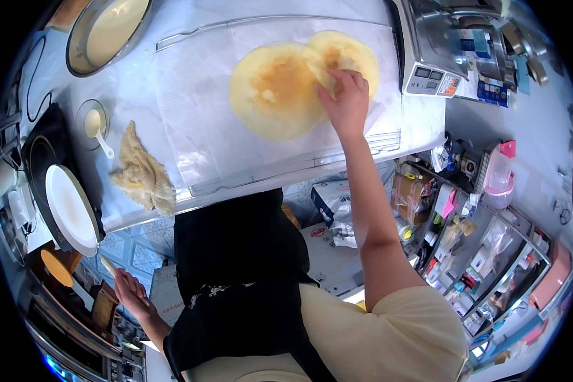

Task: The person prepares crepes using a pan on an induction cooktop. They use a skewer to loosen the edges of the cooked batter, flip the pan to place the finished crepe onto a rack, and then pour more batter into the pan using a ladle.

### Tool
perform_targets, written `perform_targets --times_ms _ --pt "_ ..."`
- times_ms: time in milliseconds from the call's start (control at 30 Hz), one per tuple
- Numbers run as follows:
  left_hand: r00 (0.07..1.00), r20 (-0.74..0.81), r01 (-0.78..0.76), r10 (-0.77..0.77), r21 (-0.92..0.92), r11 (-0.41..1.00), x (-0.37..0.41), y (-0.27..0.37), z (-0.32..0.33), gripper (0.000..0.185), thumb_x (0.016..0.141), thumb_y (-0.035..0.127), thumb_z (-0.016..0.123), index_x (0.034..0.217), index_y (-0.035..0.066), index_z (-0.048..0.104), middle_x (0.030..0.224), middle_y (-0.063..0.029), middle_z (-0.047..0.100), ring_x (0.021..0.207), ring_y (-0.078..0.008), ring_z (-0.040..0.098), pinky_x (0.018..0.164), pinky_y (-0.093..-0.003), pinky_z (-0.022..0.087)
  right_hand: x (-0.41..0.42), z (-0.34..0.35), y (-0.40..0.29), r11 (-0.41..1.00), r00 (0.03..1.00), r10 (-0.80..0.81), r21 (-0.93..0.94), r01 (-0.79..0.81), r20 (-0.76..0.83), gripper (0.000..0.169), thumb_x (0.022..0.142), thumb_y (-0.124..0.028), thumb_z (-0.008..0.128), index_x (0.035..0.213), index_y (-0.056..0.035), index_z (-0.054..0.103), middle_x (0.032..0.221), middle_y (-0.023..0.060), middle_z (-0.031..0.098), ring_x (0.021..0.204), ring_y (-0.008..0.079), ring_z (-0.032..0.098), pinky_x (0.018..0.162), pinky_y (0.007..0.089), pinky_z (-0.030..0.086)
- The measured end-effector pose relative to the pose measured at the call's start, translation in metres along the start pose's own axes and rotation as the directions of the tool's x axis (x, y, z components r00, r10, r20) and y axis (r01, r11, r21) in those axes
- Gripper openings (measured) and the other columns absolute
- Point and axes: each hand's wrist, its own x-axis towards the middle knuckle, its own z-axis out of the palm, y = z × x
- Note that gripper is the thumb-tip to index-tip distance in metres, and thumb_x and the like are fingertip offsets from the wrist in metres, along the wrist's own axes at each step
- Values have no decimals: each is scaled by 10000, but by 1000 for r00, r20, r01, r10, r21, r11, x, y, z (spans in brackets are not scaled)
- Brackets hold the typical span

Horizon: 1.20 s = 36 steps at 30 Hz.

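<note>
My left hand (130, 289) grips the handle of a white-coated frying pan (72, 210), which is tilted beside the table's left edge, next to a black cooktop (40, 148). No food shows in the pan. My right hand (347, 98) is over the place where two thin pancakes meet, thumb and fingertips touching them; whether it pinches an edge is unclear. The larger pancake (277, 86), yellow with a browned middle, overlaps the other browned pancake (358, 52). Both lie on white paper (196, 105) spread over a wire rack (267, 177).
A steel bowl of pale batter (114, 33) stands at back left. Nearer are a batter-coated measuring spoon (95, 125) on a glass dish and a crumpled tan cloth (143, 176). A digital scale (429, 57) borders the rack's right. Shelving with goods (487, 258) stands right.
</note>
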Motion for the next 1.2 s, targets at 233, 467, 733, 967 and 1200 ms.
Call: perform_targets --times_ms 233,467,733,967,1200 --pt "999 35 0 1 -28 1000 3 -1 -2 223 996 273 482 927 69 538 563 57 331 402 -8 269 331 -173 238 5 11 21 995 997 74 62 -76 24 191 698 -167 774 853 -102 684 843 57 608 846 260 543 750 361 472" --pt "1000 28 -3 4 -23 1000 0 -1 0 226 995 274 487 916 67 532 560 56 327 400 -8 269 331 -170 239 5 11 16 976 977 182 104 -193 107 165 707 -183 775 820 -100 688 852 63 612 860 258 541 767 365 469" --pt "1000 24 -5 6 -33 999 0 -2 0 225 992 277 495 918 68 532 564 57 327 401 -7 266 332 -171 232 9 15 26 950 950 232 160 -267 206 152 711 -174 769 805 -91 683 856 66 619 875 258 544 788 368 467" --pt "1000 15 0 0 -38 999 0 -3 0 225 992 275 496 928 63 536 565 57 329 405 -5 266 334 -171 235 11 13 21 961 963 213 143 -237 166 130 717 -156 756 787 -78 679 817 64 619 827 247 550 767 363 467" --pt "1000 11 4 -3 -35 999 1 -3 1 224 995 270 490 934 60 537 566 57 326 406 -3 259 332 -172 234 11 20 33 947 965 212 213 -242 152 116 736 -163 744 772 -69 687 750 60 617 774 239 556 738 361 470"
